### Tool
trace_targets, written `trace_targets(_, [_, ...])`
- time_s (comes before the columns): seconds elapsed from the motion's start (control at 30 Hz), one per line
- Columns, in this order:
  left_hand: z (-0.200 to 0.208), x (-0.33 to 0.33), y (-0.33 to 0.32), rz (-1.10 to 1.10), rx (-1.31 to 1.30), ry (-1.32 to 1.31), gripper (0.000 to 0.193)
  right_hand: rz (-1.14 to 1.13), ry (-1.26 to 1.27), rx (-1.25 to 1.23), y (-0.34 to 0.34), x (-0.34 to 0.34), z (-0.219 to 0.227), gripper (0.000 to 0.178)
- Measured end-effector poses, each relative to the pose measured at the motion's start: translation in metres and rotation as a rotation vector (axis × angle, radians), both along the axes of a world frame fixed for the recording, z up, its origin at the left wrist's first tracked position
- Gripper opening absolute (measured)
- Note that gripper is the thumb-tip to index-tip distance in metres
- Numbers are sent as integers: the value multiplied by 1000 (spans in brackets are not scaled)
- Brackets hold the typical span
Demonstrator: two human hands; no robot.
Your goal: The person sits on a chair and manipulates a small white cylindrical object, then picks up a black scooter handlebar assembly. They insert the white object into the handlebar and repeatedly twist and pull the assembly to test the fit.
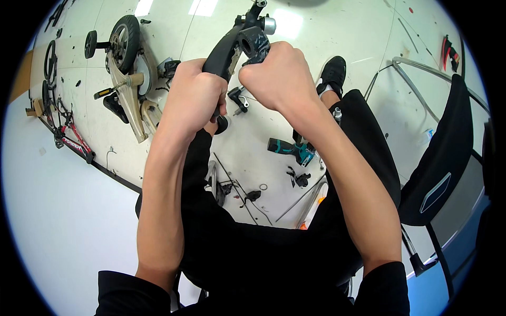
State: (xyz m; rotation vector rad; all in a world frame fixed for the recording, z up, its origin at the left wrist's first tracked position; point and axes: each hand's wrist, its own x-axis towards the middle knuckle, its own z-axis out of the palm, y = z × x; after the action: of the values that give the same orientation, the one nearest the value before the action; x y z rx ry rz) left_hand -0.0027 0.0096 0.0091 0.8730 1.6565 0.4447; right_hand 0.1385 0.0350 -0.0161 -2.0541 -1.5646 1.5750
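Note:
In front of me, at the top of the head view, is a black bicycle part (224, 54) with a curved body, a thick hollow-ended tube and a silver cylinder (269, 25) at its far end. Its exact kind is unclear. My left hand (194, 97) is closed around the near end of the curved body, with the fingers curled underneath. Fisted close beside it, my right hand (282, 76) grips the tube's side; its fingertips are hidden from view. Below the hands, a black crank-like piece with a silver end (240, 100) lies on the floor.
Between my legs lie a teal and black cordless drill (293, 149), a small black bike part (300, 179) and thin cables (242, 187). A beige bike frame (129, 97) with its wheel is at left, a red bike frame (76, 139) beyond. A black chair (443, 152) stands right.

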Motion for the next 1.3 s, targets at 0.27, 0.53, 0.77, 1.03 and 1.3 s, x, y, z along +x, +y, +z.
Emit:
trace_targets(0.27, [0, -1, 1, 26, -20, -15, 6, 47, -39, 27, -1, -1, 0, 18])
trace_targets(0.53, [1, -7, -1, 70, -24, -61, 5, 73, -16, 55, -6, -5, 1, 19])
trace_targets(0.77, [1, -8, 0, 88, -64, -66, 12, 81, 14, -12, -10, -5, 5, 19])
trace_targets(1.03, [0, -11, 1, 99, -55, -108, 6, 86, -21, 72, -9, -6, 0, 19])
trace_targets(1.3, [-3, -8, 2, 75, -56, -86, 6, 45, -22, -9, -2, -4, -4, 20])
